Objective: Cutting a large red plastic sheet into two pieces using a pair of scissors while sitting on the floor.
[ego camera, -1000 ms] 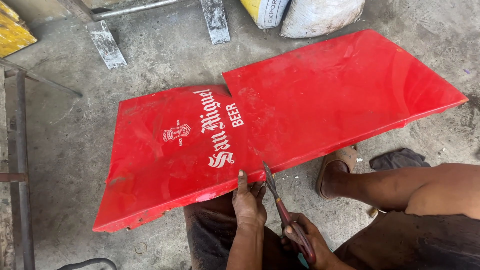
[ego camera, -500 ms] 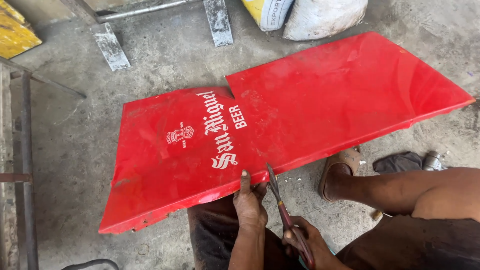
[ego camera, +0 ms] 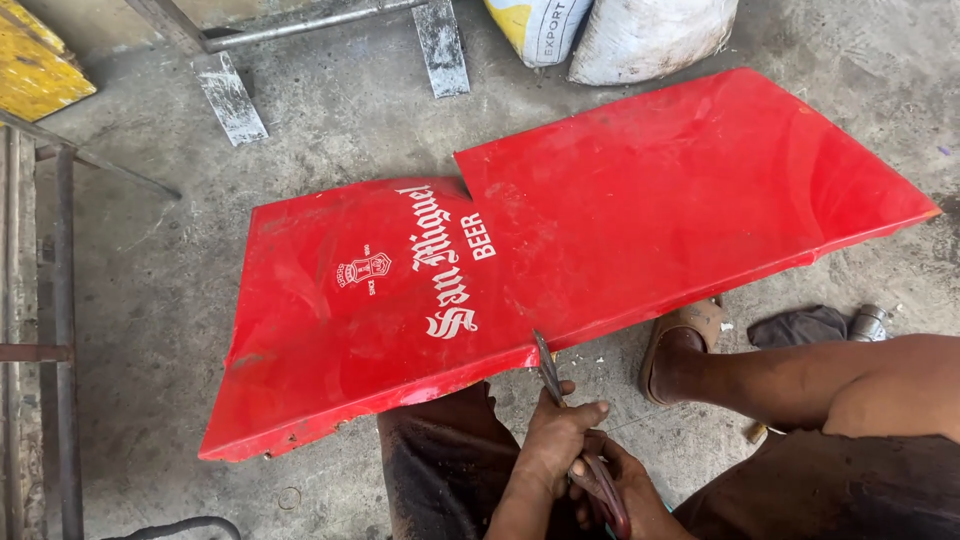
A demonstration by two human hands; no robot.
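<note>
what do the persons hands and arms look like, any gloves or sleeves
Both hands are bare, with no gloves: the left hand and the right hand. The forearms are bare too, no sleeves, watch or rings visible. The hands look smudged with dirt. Dark, stained trousers show below them.

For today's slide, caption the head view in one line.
Both hands work metal shears into the near edge of a red sheet-metal panel.

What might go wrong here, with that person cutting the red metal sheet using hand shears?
Both bare hands, left hand and right hand, grip the shears right at the cut edge of the red sheet, so a slip might slice skin. The sheet rests over the person's knee, where a sharp edge may scrape. The sandalled foot sits beside the sheet's lower edge, so a freed piece could drop against it.
</note>
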